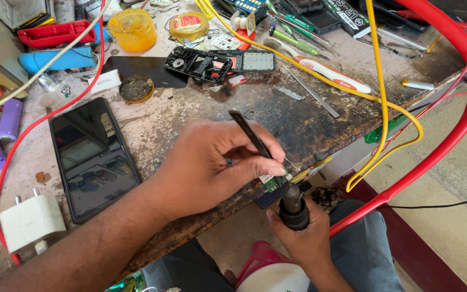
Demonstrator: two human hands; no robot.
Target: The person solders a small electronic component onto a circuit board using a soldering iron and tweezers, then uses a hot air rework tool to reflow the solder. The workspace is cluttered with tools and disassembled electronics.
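A scorched, worn workbench (pixel 304 121) carries a black smartphone (pixel 92 157) and white charger (pixel 31 220).

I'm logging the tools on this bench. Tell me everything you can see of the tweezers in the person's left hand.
The tweezers are slim, dark and metallic-looking, with two narrow arms joined at a blunt upper end. They slant from upper left down to lower right. The left hand pinches them near the lower end, thumb and fingers hiding the tips, which point at a small green circuit board at the bench edge. Whether the tips grip it cannot be told.
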